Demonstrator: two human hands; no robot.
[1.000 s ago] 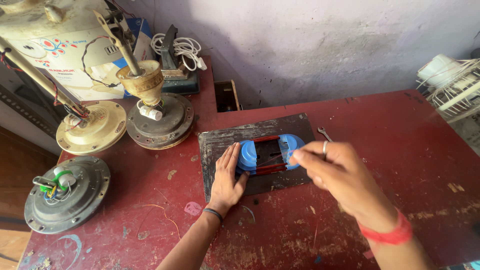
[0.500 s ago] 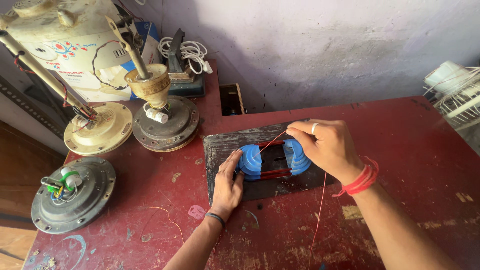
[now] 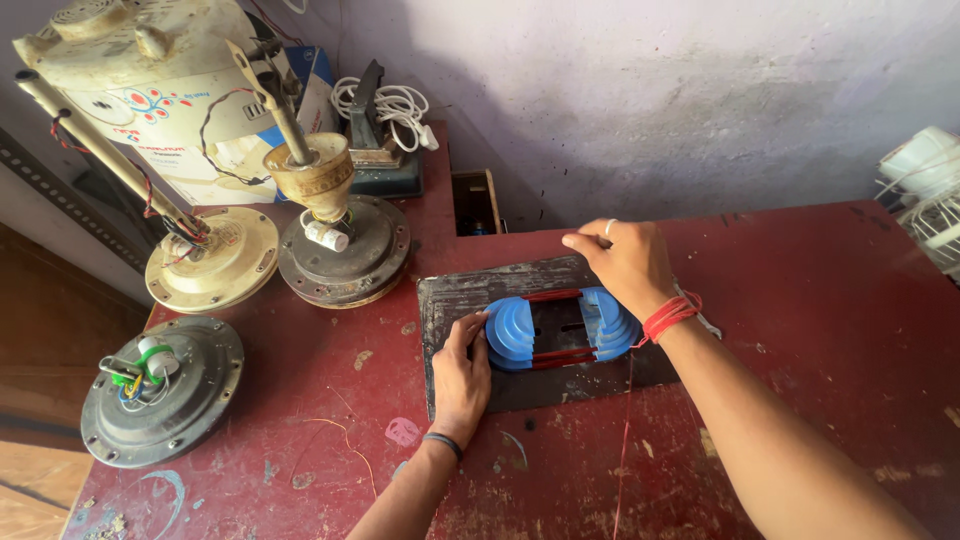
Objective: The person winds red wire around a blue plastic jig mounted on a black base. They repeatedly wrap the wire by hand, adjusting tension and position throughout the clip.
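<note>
A blue plastic coil former with red wire wound across it lies on a dark board on the red table. My left hand rests flat on the board, its fingertips against the former's left blue end. My right hand hovers over the former's far right side with fingers pinched together, apparently on a thin red wire that trails down toward the table's front edge. A red thread band circles my right wrist.
Three ceiling fan motors stand at the left: a dark one with a cream cap, a cream one with a rod, and a grey one with wires. A cardboard box, a coiled white cable and a white fan guard surround the table.
My right hand has swung from the near side of the former over to its far side, carrying the red wire around it. The left hand stays on the former's left end.
</note>
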